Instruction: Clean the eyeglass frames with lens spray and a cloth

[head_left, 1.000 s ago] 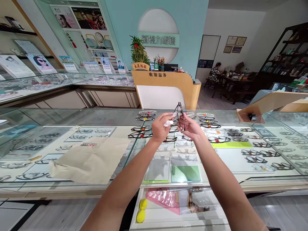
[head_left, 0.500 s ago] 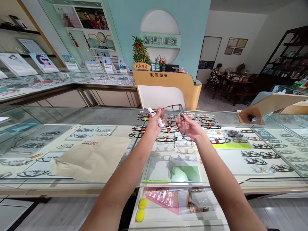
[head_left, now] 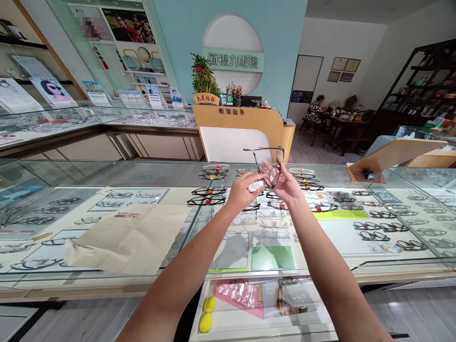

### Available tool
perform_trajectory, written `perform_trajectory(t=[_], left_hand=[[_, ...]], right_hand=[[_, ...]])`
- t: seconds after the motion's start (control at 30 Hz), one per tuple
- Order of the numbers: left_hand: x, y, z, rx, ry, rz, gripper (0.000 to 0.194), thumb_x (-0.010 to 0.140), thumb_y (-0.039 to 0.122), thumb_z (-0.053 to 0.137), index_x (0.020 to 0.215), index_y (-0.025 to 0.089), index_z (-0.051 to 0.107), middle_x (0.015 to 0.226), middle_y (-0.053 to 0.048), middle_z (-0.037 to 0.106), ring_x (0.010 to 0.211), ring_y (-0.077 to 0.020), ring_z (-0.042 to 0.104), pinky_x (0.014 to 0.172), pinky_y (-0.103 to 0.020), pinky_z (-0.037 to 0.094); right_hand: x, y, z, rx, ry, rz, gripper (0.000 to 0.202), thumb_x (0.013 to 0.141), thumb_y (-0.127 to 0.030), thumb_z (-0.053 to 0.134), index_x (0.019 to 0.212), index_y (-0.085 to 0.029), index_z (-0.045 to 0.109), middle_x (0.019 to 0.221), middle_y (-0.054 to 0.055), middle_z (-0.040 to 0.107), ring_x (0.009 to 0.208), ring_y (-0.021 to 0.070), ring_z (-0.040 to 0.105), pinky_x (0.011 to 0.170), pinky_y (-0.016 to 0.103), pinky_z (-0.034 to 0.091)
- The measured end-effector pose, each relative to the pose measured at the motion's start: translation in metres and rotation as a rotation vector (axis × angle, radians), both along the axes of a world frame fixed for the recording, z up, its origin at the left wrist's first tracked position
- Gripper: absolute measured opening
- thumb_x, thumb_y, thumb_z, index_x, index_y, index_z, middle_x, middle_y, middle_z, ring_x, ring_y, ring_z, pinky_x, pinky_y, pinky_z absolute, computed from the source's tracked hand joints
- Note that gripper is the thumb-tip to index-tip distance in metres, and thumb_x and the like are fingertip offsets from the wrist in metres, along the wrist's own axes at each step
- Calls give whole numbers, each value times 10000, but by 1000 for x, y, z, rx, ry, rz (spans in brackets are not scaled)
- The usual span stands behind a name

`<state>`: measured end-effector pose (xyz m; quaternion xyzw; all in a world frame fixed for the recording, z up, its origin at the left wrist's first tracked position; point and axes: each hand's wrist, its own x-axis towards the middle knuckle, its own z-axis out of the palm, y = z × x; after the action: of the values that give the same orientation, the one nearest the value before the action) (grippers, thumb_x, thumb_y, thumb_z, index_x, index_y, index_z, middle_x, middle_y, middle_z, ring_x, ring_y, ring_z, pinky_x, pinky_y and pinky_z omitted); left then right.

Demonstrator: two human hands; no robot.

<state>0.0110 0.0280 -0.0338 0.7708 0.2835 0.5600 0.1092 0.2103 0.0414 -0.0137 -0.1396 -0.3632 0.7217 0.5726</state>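
Note:
My right hand [head_left: 287, 186] is closed on a dark-framed pair of glasses [head_left: 280, 155], held upright above the counter with its temples pointing left. My left hand [head_left: 242, 191] is closed round a small white bottle [head_left: 255, 185], its fingertips close to the lower part of the glasses; whether they touch is unclear. Under and around both hands, rows of glasses [head_left: 206, 201] with red and orange tags lie on the glass counter.
A beige cloth bag [head_left: 131, 237] lies on the counter at left. Below, an open drawer [head_left: 224, 327] holds yellow balls [head_left: 205, 322] and plastic packets. A wooden stand [head_left: 395, 154] is at right. Beyond is a cashier desk [head_left: 285, 137]; a person [head_left: 313, 114] sits far back.
The glasses have turned and shifted right in my right hand. My left hand has moved right and down with the bottle, away from the temple tip. The view has shifted slightly.

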Motion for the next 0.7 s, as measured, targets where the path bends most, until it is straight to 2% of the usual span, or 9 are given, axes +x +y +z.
perform_trajectory(t=[0.2,0.3,0.37,0.47,0.53,0.63,0.7], left_hand=[[6,4,-9,-99,-31,18,304,990,546,830,1018,245,857,895,-42,701,758,-189,640,722,-326,484],[10,-1,-7,-191,-60,-7,301,967,536,843,953,235,845,892,-51,718,807,-209,658,761,-341,492],[13,-3,-5,-289,-103,-55,287,948,514,852,1007,234,845,876,-43,721,821,-213,659,768,-343,494],[12,-3,-1,-483,-267,-152,393,907,485,877,1195,235,781,764,17,652,675,-168,572,673,-317,463],[8,1,3,-619,-446,-271,420,851,454,910,1148,240,705,681,62,568,591,-140,503,611,-297,444],[1,6,11,-784,-721,-496,484,727,371,974,988,245,586,721,62,569,654,-133,571,640,-282,516],[-2,8,16,-834,-824,-570,558,696,368,1020,1004,244,572,825,42,623,774,-144,646,735,-309,601]], right_hand=[[0,-2,1,-27,99,-100,195,990,-424,853,905,-295,736,1270,-3,879,1292,208,799,1083,389,684],[0,-4,4,-38,145,-143,186,1014,-393,826,896,-285,732,1193,-3,893,1222,199,822,1068,381,687],[0,-5,6,-39,184,-160,191,1033,-382,806,888,-281,733,1139,-6,901,1164,191,836,1030,366,698],[5,-8,12,-36,268,-171,226,1070,-393,760,873,-289,721,1068,-34,904,1096,168,844,978,349,708],[10,-8,15,-39,309,-183,247,1080,-412,749,867,-293,708,1035,-52,902,1069,150,841,984,340,701],[14,-8,18,-48,308,-197,246,1067,-428,769,871,-295,702,990,-60,892,1039,139,838,994,324,689],[13,-7,17,-41,264,-201,247,1053,-419,787,863,-287,701,954,-53,876,1018,143,839,983,313,687]])
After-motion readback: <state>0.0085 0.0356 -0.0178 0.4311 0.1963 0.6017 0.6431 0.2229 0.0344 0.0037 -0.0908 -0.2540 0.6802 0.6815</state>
